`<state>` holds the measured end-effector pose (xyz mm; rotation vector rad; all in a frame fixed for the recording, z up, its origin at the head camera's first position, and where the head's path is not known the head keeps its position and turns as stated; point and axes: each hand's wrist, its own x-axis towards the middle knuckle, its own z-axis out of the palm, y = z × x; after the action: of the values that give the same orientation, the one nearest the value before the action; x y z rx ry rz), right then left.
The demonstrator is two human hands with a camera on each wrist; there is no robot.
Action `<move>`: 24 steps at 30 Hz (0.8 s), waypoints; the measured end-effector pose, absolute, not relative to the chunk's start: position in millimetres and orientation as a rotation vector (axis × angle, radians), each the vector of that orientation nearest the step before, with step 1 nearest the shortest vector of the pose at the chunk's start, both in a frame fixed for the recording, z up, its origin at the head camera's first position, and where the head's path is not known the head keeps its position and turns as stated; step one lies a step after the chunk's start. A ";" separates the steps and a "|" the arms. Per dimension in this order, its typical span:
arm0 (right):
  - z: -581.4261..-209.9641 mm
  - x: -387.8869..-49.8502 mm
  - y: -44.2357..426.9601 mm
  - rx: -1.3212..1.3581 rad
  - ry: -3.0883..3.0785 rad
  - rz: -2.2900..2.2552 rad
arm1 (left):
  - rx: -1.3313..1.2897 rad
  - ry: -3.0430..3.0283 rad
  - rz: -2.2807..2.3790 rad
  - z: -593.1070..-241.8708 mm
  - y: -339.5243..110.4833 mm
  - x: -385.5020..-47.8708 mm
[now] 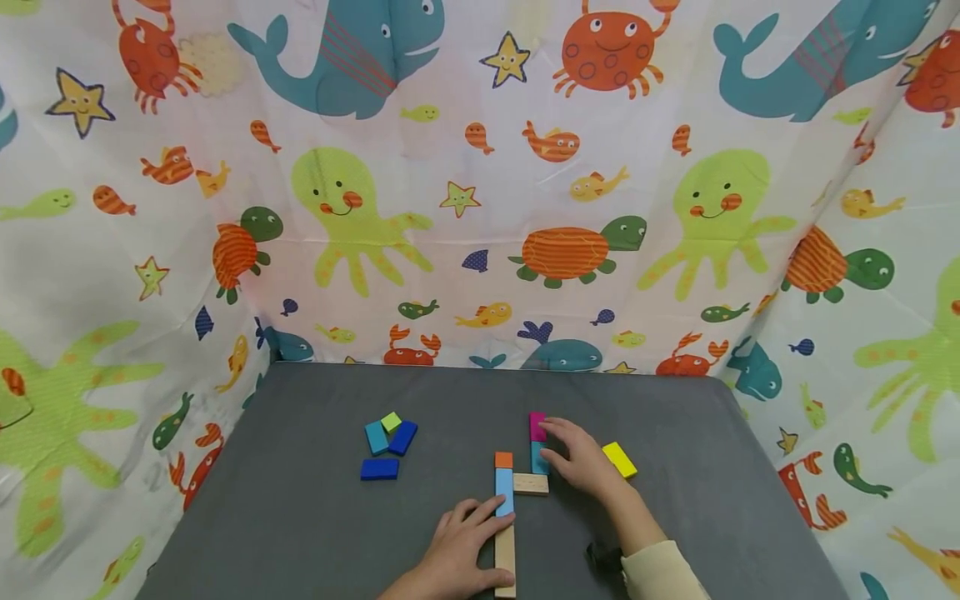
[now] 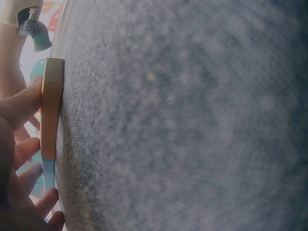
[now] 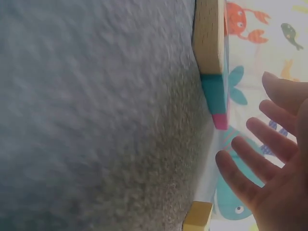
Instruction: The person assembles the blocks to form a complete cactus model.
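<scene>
In the head view, a row of blocks runs away from the person: a long plain wooden block (image 1: 506,552), a light blue block (image 1: 504,483) and an orange block (image 1: 503,460). A short wooden block (image 1: 531,484) extends rightward from the row, with a teal block (image 1: 538,458) and a magenta block (image 1: 536,427) beyond it. The left hand (image 1: 467,550) rests along the row, its spread fingers touching the wooden and light blue blocks. Beside the teal and magenta blocks is the right hand (image 1: 581,458); the right wrist view shows its fingers extended, holding nothing.
Left on the grey table (image 1: 300,533) lie two dark blue blocks (image 1: 379,469), a teal block (image 1: 377,437) and a lime green block (image 1: 391,422). A yellow block (image 1: 619,459) lies right of the right hand. A sea-animal curtain (image 1: 420,275) hangs behind.
</scene>
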<state>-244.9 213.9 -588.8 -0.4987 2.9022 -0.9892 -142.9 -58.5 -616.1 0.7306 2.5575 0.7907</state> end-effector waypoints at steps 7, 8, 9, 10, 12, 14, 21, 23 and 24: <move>-593.9 -231.3 209.9 -0.528 2.909 -0.906 | 0.762 2.583 0.826 -623.6 -59.5 -143.9; -595.1 -230.2 209.5 -0.532 2.906 -0.899 | 0.759 2.581 0.832 -624.7 -59.6 -144.1; -596.1 -229.1 209.1 -0.534 2.901 -0.890 | 0.756 2.577 0.835 -625.6 -59.7 -144.4; -596.7 -228.2 208.7 -0.537 2.895 -0.883 | 0.754 2.575 0.837 -625.9 -60.0 -144.5; -597.7 -226.7 208.0 -0.545 2.888 -0.864 | 0.756 2.571 0.837 -625.5 -60.1 -144.7; -597.8 -225.7 207.3 -0.550 2.891 -0.829 | 0.761 2.573 0.828 -623.3 -60.1 -144.7; -595.9 -222.2 205.7 -0.537 2.901 -0.764 | 0.812 2.608 0.784 -620.3 -59.4 -143.2; -595.6 -221.4 205.4 -0.542 2.904 -0.764 | 0.811 2.613 0.783 -620.7 -59.1 -143.1; -595.4 -221.3 205.3 -0.543 2.907 -0.759 | 0.820 2.619 0.777 -621.1 -59.1 -143.4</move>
<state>-221.3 205.3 -595.4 -0.5429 2.9065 -0.7594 -143.4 -59.1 -621.1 0.8198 2.6189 0.7774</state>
